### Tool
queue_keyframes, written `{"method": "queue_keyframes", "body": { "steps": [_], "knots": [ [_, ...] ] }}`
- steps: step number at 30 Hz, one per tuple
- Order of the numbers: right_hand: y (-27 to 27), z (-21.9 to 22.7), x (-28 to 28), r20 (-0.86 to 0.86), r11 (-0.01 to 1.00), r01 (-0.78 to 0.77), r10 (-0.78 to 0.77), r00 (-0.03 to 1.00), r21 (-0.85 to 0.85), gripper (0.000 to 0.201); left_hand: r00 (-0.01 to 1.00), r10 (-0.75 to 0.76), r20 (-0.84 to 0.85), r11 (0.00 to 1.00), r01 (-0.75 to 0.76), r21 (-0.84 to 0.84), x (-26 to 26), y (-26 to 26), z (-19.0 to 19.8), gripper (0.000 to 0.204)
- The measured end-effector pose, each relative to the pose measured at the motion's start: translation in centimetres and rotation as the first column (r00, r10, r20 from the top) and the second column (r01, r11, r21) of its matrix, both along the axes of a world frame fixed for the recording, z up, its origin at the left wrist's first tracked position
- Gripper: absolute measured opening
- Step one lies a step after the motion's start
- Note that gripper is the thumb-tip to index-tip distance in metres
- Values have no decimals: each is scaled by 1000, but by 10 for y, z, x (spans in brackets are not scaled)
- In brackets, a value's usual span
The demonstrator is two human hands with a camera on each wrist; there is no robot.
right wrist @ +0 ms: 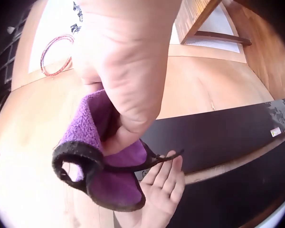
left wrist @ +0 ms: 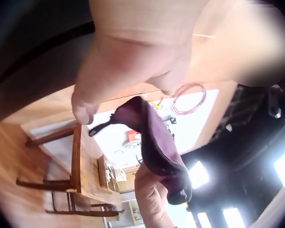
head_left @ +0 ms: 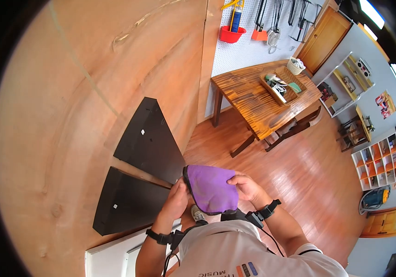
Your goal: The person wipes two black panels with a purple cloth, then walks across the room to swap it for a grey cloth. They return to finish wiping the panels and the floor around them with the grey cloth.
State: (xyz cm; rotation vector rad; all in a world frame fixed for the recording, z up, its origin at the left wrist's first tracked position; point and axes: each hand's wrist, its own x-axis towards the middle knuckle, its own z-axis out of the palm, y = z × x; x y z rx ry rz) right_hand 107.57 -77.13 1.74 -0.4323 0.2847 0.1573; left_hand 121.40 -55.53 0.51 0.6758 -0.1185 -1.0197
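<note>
Cloth [head_left: 213, 188], purple with dark edging, held taut between both hands: right hand [head_left: 246, 186] fingers clamped on its edge, left hand [head_left: 176, 200] pinching the near-left corner beside black shelves [head_left: 147, 138].

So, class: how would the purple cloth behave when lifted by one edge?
The purple cloth would probably droop: it already folds and sags between the left hand and right hand. Likely light, since fingertips alone hold it. Its fuzzy weave suggests little slipping.

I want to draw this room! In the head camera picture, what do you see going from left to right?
Black corner shelves → left hand → purple cloth → right hand → wooden table → white cubby shelf.
</note>
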Motion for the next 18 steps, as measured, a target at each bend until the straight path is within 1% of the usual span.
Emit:
{"method": "queue_keyframes", "body": {
  "steps": [2, 3, 4, 5, 6, 7, 8, 9, 10, 11, 12, 13, 14, 15, 16, 17, 18],
  "knots": [
    [-12, 0, -1, -12, 963, -49, 48, 999, -265, 49, 983, -49, 177, 993, 29, 116, 4, -12, 3, 32],
    [-15, 1, 0, -15, 961, -48, 46, 999, -271, 49, 973, -19, 230, 986, -20, 166, 5, -16, 9, 23],
    [-15, 4, 3, 18, 866, -24, 38, 999, -500, 45, 973, -22, 228, 987, -16, 162, 1, -19, 25, 23],
    [-17, 6, 5, 52, 716, 10, 36, 998, -698, 42, 802, -94, 590, 932, -137, 335, -6, -24, 44, 22],
    [-24, -2, 2, 50, 712, 12, 32, 998, -702, 42, 505, -231, 832, 847, -317, 427, -11, -31, 55, 23],
    [-29, -4, 2, -80, 678, -74, 23, 997, -731, 42, 24, -165, 986, 917, -365, 162, -12, -38, 59, 30],
    [-32, -5, 0, -210, 643, -170, 14, 978, -747, 42, -234, -165, 958, 940, -332, 80, -19, -45, 75, 32],
    [-34, -3, -9, -238, 814, -127, -14, 971, -567, 40, -382, -198, 903, 950, -303, 81, -26, -49, 70, 32],
    [-33, 4, -9, -242, 809, -144, 2, 970, -570, 40, -521, -226, 823, 957, -275, 89, -31, -53, 60, 32],
    [-30, 6, -12, -186, 898, -76, -6, 982, -433, 39, -512, -234, 827, 953, -289, 91, -35, -59, 49, 32],
    [-28, 6, -16, -137, 960, -12, -28, 990, -278, 39, -428, -323, 844, 925, -330, 187, -39, -65, 36, 31],
    [-28, 0, -19, -143, 940, -1, -51, 988, -341, 39, -341, -406, 848, 890, -356, 283, -41, -70, 30, 30],
    [-31, -6, -20, -154, 940, -5, -51, 987, -340, 39, -332, -407, 851, 890, -353, 288, -41, -76, 25, 30],
    [-36, -9, -21, -190, 862, -53, -51, 980, -504, 40, -40, -382, 923, 870, -352, 344, -37, -86, 20, 32],
    [-44, -8, -20, -221, 749, -104, -58, 974, -654, 42, 251, -320, 913, 857, -335, 393, -32, -98, 21, 34],
    [-43, 8, -14, -248, 730, -110, -83, 965, -674, 41, 408, -362, 838, 860, -200, 469, -22, -105, 22, 35],
    [-45, 16, -9, -247, 719, -109, -89, 965, -686, 41, 506, -437, 743, 856, -21, 517, -15, -113, 12, 33]
  ]
}}
